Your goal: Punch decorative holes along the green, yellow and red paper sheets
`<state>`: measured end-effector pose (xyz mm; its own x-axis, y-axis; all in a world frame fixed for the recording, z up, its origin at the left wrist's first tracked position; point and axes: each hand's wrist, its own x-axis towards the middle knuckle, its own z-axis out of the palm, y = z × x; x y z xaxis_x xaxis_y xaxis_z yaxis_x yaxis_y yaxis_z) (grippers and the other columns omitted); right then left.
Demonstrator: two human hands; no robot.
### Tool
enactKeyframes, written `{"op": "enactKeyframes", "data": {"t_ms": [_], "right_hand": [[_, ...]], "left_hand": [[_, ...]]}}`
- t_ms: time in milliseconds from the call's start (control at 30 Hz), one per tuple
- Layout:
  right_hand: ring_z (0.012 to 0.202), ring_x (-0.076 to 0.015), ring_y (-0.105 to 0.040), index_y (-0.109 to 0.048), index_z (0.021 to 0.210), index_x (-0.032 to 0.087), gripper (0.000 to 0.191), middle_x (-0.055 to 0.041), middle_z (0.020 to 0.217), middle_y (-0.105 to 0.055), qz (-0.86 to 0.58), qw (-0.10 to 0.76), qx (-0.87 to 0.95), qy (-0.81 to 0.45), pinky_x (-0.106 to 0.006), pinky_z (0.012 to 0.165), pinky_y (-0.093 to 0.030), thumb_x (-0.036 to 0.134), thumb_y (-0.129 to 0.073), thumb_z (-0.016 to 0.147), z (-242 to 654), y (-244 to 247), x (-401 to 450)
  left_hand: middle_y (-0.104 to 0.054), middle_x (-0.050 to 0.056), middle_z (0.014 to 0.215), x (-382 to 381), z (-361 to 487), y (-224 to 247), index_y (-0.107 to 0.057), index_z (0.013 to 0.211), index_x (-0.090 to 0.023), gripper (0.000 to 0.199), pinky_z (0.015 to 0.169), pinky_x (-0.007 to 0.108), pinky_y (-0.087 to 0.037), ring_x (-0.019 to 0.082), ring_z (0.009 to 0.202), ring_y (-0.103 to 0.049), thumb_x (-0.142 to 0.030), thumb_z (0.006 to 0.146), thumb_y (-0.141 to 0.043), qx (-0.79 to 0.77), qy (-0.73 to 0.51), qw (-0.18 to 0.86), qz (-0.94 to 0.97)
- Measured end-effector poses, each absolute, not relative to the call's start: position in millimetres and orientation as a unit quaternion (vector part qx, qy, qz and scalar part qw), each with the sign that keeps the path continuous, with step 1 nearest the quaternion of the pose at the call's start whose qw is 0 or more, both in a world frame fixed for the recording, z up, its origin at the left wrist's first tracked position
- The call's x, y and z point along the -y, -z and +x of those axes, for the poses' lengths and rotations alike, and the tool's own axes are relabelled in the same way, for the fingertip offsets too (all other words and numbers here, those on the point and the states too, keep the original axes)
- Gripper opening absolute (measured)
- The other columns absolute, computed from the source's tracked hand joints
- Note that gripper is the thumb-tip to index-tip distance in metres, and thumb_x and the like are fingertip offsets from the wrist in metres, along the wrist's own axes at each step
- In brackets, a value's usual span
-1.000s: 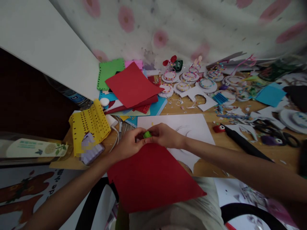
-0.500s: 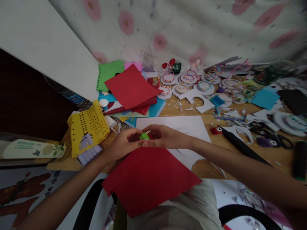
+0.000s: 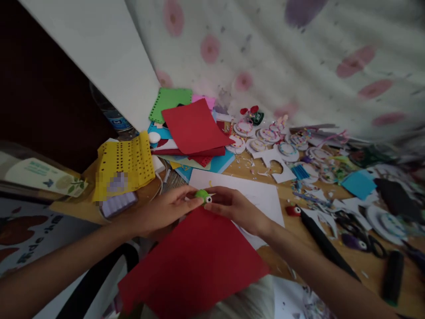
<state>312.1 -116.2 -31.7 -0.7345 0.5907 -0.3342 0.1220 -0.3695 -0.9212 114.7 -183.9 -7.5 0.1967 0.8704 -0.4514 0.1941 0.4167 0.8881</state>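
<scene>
Between my fingertips is a small green craft figure with a round white eye and a pale pointed bit on its right side. My left hand pinches it from the left. On the other side my right hand grips it with thumb and fingers. Under both hands a red sheet slopes from the table edge down over my lap. Behind the hands lies a white sheet of paper with faint lines on it.
Coloured sheets are piled at the back left, beside a yellow perforated piece. Beaded rings on white discs, paper scraps, black scissors and a black pen-like tool cover the right side. A small red piece has an eye.
The green figure has turned in my fingers, so its white eye now shows. My hands have opened out slightly around it. The whole view has tilted and shifted.
</scene>
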Motion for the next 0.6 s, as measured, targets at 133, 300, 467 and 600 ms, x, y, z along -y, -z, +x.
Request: {"op": "enactKeyframes", "data": {"t_ms": [133,300,467,600], "right_hand": [[0.085,-0.0148,-0.061,-0.060,0.102,0.021,0.040,-0.0028,0.097,-0.065,-0.329,0.166,0.522,-0.769,-0.029,0.078,-0.046,0.035,-0.079,0.069,313.7,27.2,119.4],[0.081,-0.0117,-0.058,-0.056,0.096,0.023,0.037,0.0001,0.096,-0.061,-0.320,0.166,0.487,-0.796,-0.025,0.073,-0.045,0.027,-0.080,0.068,317.2,18.4,123.4],[0.079,-0.0108,-0.056,-0.057,0.111,0.026,0.037,0.0004,0.091,-0.060,-0.302,0.155,0.507,-0.792,-0.024,0.071,-0.045,0.027,-0.072,0.077,324.5,7.9,124.3],[0.084,-0.0118,-0.058,-0.061,0.105,0.025,0.027,-0.0004,0.091,-0.060,-0.328,0.158,0.476,-0.801,-0.025,0.077,-0.048,0.029,-0.070,0.079,329.1,1.4,126.1]], "left_hand": [[-0.067,0.006,0.102,190.6,118.2,6.9,-0.048,0.118,-0.021,0.046,0.067,0.027,-0.048,0.020,0.085,-0.066,-0.041,0.079,-0.064,-0.593,-0.260,0.573,0.503],[-0.068,0.002,0.079,191.8,121.8,-2.0,-0.065,0.084,-0.018,0.025,0.064,0.025,-0.044,0.020,0.078,-0.062,-0.037,0.085,-0.051,-0.568,-0.214,0.530,0.592],[-0.066,-0.001,0.078,196.4,121.4,-11.8,-0.066,0.082,-0.019,0.023,0.065,0.023,-0.040,0.017,0.077,-0.060,-0.032,0.087,-0.048,-0.563,-0.205,0.493,0.631],[-0.063,-0.003,0.069,200.7,120.0,-21.3,-0.065,0.073,-0.019,0.021,0.059,0.022,-0.037,0.015,0.068,-0.056,-0.029,0.084,-0.050,-0.557,-0.207,0.483,0.643]]}}
